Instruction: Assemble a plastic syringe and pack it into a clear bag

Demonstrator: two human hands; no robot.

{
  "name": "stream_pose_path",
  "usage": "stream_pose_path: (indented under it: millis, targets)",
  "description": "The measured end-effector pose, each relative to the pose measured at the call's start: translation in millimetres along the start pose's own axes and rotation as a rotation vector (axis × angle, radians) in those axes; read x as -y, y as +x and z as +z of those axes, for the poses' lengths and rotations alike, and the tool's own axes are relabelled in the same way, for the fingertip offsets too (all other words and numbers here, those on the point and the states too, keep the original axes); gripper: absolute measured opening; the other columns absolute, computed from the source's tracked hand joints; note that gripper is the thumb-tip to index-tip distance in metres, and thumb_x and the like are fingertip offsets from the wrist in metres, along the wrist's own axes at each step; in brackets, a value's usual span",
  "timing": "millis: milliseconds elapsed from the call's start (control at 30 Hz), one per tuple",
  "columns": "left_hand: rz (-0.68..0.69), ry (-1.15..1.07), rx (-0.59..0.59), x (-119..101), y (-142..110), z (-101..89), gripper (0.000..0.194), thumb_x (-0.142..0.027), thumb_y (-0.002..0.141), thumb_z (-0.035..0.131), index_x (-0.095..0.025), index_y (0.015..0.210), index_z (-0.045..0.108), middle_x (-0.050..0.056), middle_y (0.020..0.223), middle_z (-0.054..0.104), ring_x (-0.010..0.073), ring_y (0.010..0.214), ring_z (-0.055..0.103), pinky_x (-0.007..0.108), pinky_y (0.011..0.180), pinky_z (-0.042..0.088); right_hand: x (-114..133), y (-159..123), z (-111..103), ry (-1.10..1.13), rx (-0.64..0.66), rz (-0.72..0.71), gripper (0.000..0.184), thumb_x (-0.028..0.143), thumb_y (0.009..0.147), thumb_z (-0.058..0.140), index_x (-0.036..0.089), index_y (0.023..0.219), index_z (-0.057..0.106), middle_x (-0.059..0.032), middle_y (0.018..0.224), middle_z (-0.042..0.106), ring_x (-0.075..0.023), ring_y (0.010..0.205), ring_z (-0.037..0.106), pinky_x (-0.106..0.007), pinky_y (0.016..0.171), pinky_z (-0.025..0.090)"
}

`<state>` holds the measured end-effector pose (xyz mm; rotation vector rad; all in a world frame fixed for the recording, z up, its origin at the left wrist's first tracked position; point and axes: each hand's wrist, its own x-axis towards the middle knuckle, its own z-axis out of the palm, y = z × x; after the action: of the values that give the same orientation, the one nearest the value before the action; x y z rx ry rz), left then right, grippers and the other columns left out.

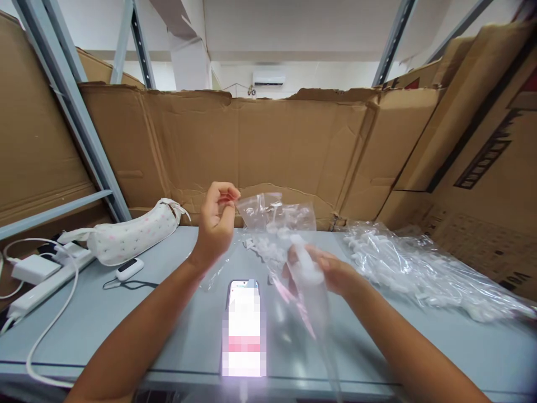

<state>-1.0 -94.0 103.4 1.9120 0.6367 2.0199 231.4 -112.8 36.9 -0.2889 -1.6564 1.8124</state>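
Note:
My left hand [218,215] is raised over the table, its fingers pinched at the upper left corner of a clear plastic bag [274,215]. Small white pieces [272,246] show in and under the bag, between my hands. My right hand [331,271] is closed around a blurred white piece [308,271] with clear plastic trailing down from it. Motion smears this piece, so its exact kind does not show. A pink strip [304,316] runs along the plastic just below the right hand.
A lit phone [244,330] lies at the front middle of the grey table [180,341]. On the right rests a large clear bag of white pieces [419,274]. To the left are a patterned pouch [130,235], a small white device [130,269] and a power strip [46,285]. Cardboard [260,145] walls the back.

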Motion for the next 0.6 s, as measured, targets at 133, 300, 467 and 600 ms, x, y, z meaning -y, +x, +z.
stream_pose_path:
  millis: [133,300,467,600]
  targets:
    - [-0.108,0.235,0.257,48,-13,4.5,0.025,-0.012,0.082,0.045,-0.021,0.103,0.054,0.006,0.1,0.057,0.0186,0.096,0.054,0.031,0.087,0.042,4,-15,-23,-0.05,-0.158,-0.069,0.047,0.051,0.072,0.063,0.02,0.107,0.056,-0.0061,0.085,0.064,-0.0183,0.065,0.062,-0.032,0.058,0.048]
    - [-0.288,0.677,0.995,108,-38,13.7,0.05,-0.031,0.081,0.053,-0.025,0.13,0.043,0.011,0.134,0.043,0.0293,0.122,0.043,0.042,0.1,0.035,2,-28,-37,-0.075,-0.313,-0.1,0.053,0.055,0.074,0.057,0.023,0.116,0.056,-0.0029,0.075,0.059,-0.0153,0.057,0.053,-0.029,0.053,0.044]
    - [-0.282,0.713,1.114,142,-49,26.8,0.051,-0.038,0.077,0.061,-0.021,0.123,0.05,0.012,0.131,0.045,0.0302,0.117,0.048,0.04,0.097,0.039,-3,-31,-44,-0.033,-0.391,-0.068,0.051,0.053,0.074,0.06,0.023,0.115,0.056,-0.0044,0.082,0.061,-0.0165,0.065,0.056,-0.029,0.059,0.045]
    - [-0.233,0.756,1.106,148,-52,28.5,0.038,-0.039,0.081,0.056,-0.019,0.113,0.053,0.011,0.119,0.05,0.0266,0.104,0.055,0.036,0.089,0.043,-6,-31,-49,0.005,-0.387,-0.055,0.048,0.05,0.077,0.06,0.023,0.116,0.055,-0.0039,0.083,0.061,-0.0159,0.066,0.057,-0.028,0.061,0.044]
